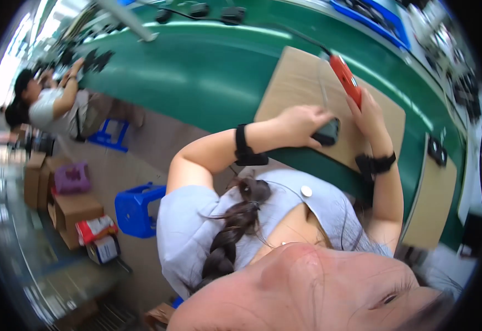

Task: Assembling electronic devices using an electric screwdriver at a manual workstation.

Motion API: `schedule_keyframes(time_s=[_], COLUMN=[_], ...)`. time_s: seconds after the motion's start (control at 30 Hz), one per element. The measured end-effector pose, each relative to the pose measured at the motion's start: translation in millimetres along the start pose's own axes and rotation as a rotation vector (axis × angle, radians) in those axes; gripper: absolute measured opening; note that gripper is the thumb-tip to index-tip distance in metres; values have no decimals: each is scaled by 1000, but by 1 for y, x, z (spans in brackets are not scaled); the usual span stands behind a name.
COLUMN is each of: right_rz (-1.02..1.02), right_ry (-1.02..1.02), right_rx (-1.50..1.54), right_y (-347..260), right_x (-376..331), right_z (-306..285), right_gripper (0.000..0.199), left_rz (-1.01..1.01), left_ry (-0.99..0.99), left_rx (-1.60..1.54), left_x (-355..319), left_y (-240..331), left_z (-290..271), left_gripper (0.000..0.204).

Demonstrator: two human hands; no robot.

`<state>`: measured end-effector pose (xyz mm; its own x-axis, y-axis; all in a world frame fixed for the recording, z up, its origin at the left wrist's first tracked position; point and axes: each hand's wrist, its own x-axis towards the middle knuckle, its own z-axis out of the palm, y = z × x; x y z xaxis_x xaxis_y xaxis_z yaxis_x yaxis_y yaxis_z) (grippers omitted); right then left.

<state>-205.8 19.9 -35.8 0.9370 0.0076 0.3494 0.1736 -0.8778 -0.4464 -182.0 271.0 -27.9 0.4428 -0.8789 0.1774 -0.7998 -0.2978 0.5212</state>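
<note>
Jutting from right hand: orange tool

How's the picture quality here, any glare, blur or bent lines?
Head view: pale glare streaks on the green table; head view: the left hand looks blurred, the orange tool somewhat clearer; head view: fisheye distortion curves the table's edges, and the corners go black.
</note>
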Motion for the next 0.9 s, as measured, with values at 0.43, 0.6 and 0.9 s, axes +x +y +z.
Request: schedule_keyframes(time_s=[0.43,0.6,0.9], right_rz=[388,222,263], right_ry=[-70,47,272], right_rx=[1502,1286,1399], right_y=[-36,-56,-77], right_x=[3,1,1], right_z=[-65,-67,-41], right_gripper=[38,31,20], left_rz=[-5,45,20], left_ry=[34,174,187], left_rx=[70,97,33], left_x=[-9,-12,-19], left_y=[3,-1,-9], left_z=[8,10,20], left_gripper=[82,71,58])
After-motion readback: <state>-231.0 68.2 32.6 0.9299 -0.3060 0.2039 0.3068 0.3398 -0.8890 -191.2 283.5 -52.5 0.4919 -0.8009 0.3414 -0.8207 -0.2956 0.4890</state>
